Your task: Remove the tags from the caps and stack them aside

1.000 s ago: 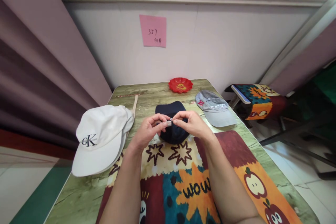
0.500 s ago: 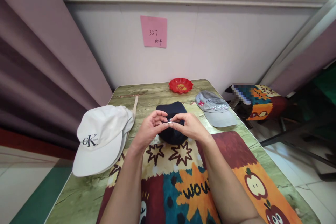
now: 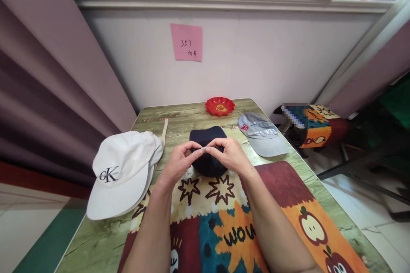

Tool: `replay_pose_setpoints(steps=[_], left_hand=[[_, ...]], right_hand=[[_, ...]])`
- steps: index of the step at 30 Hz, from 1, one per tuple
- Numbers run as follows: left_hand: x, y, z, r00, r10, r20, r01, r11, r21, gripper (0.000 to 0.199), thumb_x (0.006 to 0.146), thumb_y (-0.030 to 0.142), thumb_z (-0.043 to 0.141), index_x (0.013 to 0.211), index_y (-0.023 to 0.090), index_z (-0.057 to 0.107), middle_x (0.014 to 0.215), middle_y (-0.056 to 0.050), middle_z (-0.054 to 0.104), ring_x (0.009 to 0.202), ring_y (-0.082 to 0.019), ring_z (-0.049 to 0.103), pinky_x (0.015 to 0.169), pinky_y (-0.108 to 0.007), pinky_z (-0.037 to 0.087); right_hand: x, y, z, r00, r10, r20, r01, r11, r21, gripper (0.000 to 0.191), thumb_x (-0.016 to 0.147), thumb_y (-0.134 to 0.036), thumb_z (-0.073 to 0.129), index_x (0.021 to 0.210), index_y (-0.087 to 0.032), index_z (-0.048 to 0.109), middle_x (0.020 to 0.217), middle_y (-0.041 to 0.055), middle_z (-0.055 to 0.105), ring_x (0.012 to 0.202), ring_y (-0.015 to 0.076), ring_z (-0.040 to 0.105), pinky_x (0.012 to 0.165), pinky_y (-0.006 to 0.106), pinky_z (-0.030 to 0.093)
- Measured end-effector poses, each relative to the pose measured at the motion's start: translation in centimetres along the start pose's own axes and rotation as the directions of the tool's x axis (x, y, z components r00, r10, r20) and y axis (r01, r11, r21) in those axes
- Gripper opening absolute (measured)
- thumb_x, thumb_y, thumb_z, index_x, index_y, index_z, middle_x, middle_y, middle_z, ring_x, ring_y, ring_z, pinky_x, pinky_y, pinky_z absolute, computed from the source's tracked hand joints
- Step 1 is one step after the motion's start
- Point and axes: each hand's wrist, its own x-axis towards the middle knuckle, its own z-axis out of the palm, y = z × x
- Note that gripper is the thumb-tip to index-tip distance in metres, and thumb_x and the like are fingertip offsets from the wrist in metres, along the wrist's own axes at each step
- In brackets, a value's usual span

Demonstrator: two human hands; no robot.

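Note:
A dark navy cap sits at the middle of the table with its brim pointing away from me. My left hand and my right hand meet over its near side. Between their thumbs and index fingers they pinch a small silvery piece, apparently the buckle of the cap's back strap; the fingers hide most of the strap. To the left lies a white cap with a black logo, stacked on other light cap material. A grey cap with red and white lettering rests on the right.
A red scalloped dish stands near the table's far edge. The patterned mat covers the near part of the wood-look table. A pink note is stuck on the wall behind. Another table stands to the right.
The fingers of my left hand have closed in, and the silvery piece is now more covered by both hands. The view has shifted slightly; the caps stay in place.

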Motion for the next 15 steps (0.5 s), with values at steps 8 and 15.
replay_pose_setpoints(steps=[8,15], left_hand=[[-0.1,-0.6,-2.3,0.996,-0.09,0.019,0.091,0.992,-0.081,0.029,0.077,0.047,0.072,0.083,0.02,0.065,0.049,0.007,0.038,0.042,-0.007,0.032,0.041,-0.02,0.021],[-0.2,0.1,-1.9,0.999,-0.033,-0.039,0.034,0.999,0.016,0.028,0.081,0.047,0.067,0.081,0.019,0.069,0.051,0.005,0.044,0.045,-0.008,0.035,0.044,-0.021,0.026]], right_hand=[[0.5,2.6,-1.6,0.999,0.007,0.033,-0.012,0.986,0.166,0.025,0.086,-0.039,0.06,0.077,-0.018,0.069,0.074,0.0009,0.068,0.072,0.0158,0.06,0.071,0.027,0.045],[0.7,3.0,-0.9,0.999,0.036,0.034,-0.043,0.975,0.216,0.026,0.087,-0.039,0.058,0.08,-0.018,0.069,0.076,0.0004,0.068,0.074,0.015,0.06,0.073,0.026,0.044]])
